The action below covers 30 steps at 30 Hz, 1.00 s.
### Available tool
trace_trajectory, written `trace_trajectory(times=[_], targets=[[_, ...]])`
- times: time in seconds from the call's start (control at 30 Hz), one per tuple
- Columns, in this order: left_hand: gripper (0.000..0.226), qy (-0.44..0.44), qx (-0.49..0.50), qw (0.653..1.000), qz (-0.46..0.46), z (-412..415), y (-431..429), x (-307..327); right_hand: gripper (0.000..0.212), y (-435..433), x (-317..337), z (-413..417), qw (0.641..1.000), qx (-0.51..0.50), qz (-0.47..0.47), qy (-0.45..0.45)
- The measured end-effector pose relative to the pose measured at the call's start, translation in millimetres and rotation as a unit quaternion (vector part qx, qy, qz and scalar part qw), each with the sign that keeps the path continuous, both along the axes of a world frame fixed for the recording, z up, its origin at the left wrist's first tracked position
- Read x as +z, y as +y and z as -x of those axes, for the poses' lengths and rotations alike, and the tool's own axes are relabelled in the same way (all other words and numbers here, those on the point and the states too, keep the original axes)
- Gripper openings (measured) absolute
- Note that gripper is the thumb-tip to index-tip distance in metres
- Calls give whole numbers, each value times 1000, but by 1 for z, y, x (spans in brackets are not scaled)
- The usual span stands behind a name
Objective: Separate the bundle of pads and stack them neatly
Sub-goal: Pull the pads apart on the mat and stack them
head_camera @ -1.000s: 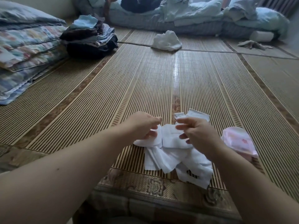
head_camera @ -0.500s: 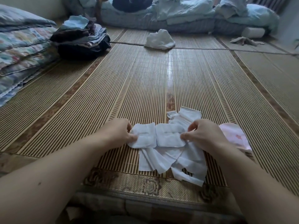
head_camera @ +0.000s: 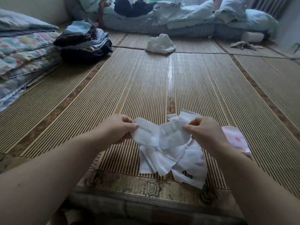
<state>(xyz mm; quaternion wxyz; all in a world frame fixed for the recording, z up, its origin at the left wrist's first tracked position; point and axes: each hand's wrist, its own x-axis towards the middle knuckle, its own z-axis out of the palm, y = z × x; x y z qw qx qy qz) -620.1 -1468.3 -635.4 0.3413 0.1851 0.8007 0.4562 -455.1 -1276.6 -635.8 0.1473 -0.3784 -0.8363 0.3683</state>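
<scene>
Hands first: our left hand (head_camera: 119, 129) pinches the left edge of a white rectangular pad (head_camera: 146, 135), thumb on top and fingers curled under it, while our right hand (head_camera: 205, 133) pinches the right edge of a second white pad (head_camera: 172, 135), thumb and forefinger closed on the material. The two pads sit side by side with their inner edges touching or slightly overlapping; we cannot tell whether they are joined. Both are held just above a loose heap of white pads and wrappers (head_camera: 173, 161), which lies on the striped woven bamboo mat (head_camera: 113, 88) directly under and nearer to us than the held pair. A further white wrapper (head_camera: 186, 114) pokes out beyond the held pads, on the far side of the heap. Just right of the heap, partly hidden by our right wrist, lies a pink patterned soft pouch (head_camera: 236, 140). Well beyond the heap, on the far edge of the mat, sits a crumpled white cloth (head_camera: 159, 44). Far to the left of the heap stands a pile of folded dark and light blue clothes (head_camera: 84, 41), and left of that a stack of floral quilts (head_camera: 21, 54).
</scene>
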Motion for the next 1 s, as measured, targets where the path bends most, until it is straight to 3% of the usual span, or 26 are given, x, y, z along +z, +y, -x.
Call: trace_trajectory(times=[0.1,0.2,0.4,0.53,0.7,0.9,1.0], targets=[[7,-103,-5,990,-94,-14,1,16,12,-12,19,-2,980,4,129,150],[7,-137,-35,980,-140,-33,7,26,5,-32,28,0,958,60,195,204],[9,-138,-57,977,-154,-51,18,29,9,-56,26,2,969,133,32,208],[10,-151,-52,975,-157,-53,22,27,7,-57,21,-1,971,130,-27,197],[24,-184,-36,970,-156,-54,24,29,27,-57,19,-1,970,159,-78,168],[14,-186,-26,968,-166,-52,25,28,50,-58,7,-6,975,155,-44,151],[17,-216,-33,953,-208,-52,28,30,36,-59,-2,-9,974,162,-83,138]])
